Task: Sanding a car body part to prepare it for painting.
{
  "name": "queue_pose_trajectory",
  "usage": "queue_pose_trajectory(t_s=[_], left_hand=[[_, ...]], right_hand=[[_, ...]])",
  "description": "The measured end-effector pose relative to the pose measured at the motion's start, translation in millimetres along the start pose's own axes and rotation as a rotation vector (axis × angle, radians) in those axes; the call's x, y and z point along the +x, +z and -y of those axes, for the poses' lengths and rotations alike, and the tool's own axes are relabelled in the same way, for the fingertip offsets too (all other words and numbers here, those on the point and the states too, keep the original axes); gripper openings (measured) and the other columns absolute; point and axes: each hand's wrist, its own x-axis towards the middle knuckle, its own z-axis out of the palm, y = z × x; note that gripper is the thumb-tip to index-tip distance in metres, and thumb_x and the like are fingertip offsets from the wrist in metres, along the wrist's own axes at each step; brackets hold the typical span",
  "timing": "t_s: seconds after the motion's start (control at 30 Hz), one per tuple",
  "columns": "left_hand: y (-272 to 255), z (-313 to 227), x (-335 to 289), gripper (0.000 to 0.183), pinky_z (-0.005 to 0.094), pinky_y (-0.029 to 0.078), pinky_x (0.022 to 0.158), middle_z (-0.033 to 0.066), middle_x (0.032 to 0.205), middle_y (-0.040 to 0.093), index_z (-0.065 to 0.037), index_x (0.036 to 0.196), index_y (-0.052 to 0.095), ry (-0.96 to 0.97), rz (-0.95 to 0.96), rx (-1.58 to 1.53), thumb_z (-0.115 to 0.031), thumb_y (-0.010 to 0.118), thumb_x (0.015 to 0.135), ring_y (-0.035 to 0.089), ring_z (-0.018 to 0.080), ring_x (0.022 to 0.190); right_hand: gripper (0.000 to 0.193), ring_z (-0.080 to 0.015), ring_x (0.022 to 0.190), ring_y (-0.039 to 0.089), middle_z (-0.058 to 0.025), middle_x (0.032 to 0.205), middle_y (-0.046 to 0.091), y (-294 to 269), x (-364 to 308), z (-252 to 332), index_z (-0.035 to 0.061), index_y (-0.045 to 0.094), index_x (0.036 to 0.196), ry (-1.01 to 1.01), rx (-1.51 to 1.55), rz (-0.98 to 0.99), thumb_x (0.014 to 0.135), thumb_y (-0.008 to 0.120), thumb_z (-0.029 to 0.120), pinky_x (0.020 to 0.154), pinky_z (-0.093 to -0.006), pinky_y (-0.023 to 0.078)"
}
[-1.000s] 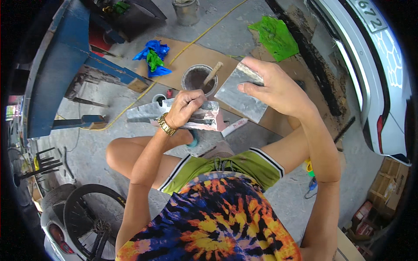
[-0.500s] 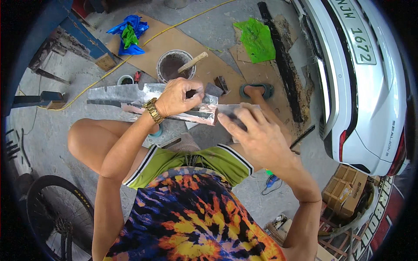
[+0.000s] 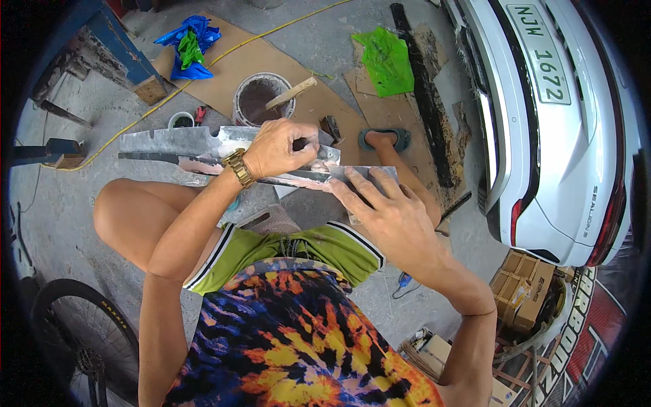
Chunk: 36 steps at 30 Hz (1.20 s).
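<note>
A long grey body panel (image 3: pixel 173 141) with pinkish filler patches lies across in front of me, above my lap. My left hand (image 3: pixel 281 150), with a gold watch on its wrist, is closed on the panel near its right end, fingers curled under. My right hand (image 3: pixel 383 203) holds a thin grey sheet (image 3: pixel 385 173), its spread fingers resting on top. The sheet's left edge meets the panel's filler-covered right end. I cannot tell whether the sheet is sandpaper or a spreader.
Beyond the panel, a bucket (image 3: pixel 245 102) of brownish contents holds a wooden stick (image 3: pixel 293 92). A small cup (image 3: pixel 180 121) stands left of it. Cardboard (image 3: pixel 254 57) and a yellow cord (image 3: pixel 234 54) lie on the floor. A white car (image 3: pixel 542 136) is at right, a bicycle wheel (image 3: pixel 47 292) at lower left.
My right hand and the grey sheet have shifted slightly left, and the hand's fingers lie flatter. My left hand keeps its hold on the panel. The whole view has shifted a little.
</note>
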Motion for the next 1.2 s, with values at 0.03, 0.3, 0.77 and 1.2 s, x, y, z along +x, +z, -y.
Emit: queue_pose_trajectory(t_s=[0.03, 0.3, 0.77, 1.2], left_hand=[[1.1, 0.4, -0.4, 0.016, 0.0423, 0.044, 0.059, 0.0148, 0.068, 0.062, -0.004, 0.076, 0.062, 0.013, -0.016, -0.015, -0.02, 0.061, 0.08, 0.061, 0.0348, 0.064], [8.3, 6.0, 0.2, 0.018, 0.0447, 0.043, 0.059, 0.0149, 0.068, 0.063, -0.008, 0.075, 0.065, -0.009, 0.001, -0.018, -0.026, 0.061, 0.077, 0.061, 0.0362, 0.065], [14.7, 32.1, 3.2, 0.038, 0.0448, 0.042, 0.071, 0.0178, 0.085, 0.061, -0.003, 0.086, 0.063, 0.059, -0.016, -0.005, -0.035, 0.042, 0.087, 0.057, 0.0378, 0.081], [-47.3, -22.9, 3.8, 0.029, 0.031, 0.039, 0.06, 0.0048, 0.064, 0.051, 0.0, 0.075, 0.058, -0.086, 0.061, -0.237, -0.024, 0.066, 0.091, 0.047, 0.0127, 0.062]], right_hand=[[0.053, -0.0349, 0.118, 0.052, -0.0137, 0.134, 0.054, -0.5, 0.3, 0.3, 0.0081, 0.049, 0.138, -0.002, -0.004, 0.004, 0.087, 0.057, 0.017, 0.085, -0.0458, 0.054], [0.05, -0.0314, 0.113, 0.055, -0.012, 0.13, 0.057, 10.9, 7.0, 7.1, 0.0004, 0.053, 0.131, 0.03, -0.139, 0.024, 0.085, 0.058, 0.018, 0.083, -0.0478, 0.054], [0.05, -0.0316, 0.121, 0.05, -0.0081, 0.133, 0.055, 9.3, 28.8, -47.3, 0.0103, 0.054, 0.133, 0.219, -0.37, -0.008, 0.084, 0.059, 0.016, 0.093, -0.0495, 0.047], [0.03, -0.0151, 0.085, 0.068, -0.0071, 0.099, 0.067, 49.6, -8.4, -81.2, 0.0004, 0.057, 0.117, 0.598, 1.757, -0.562, 0.095, 0.062, 0.019, 0.055, -0.0306, 0.061]])
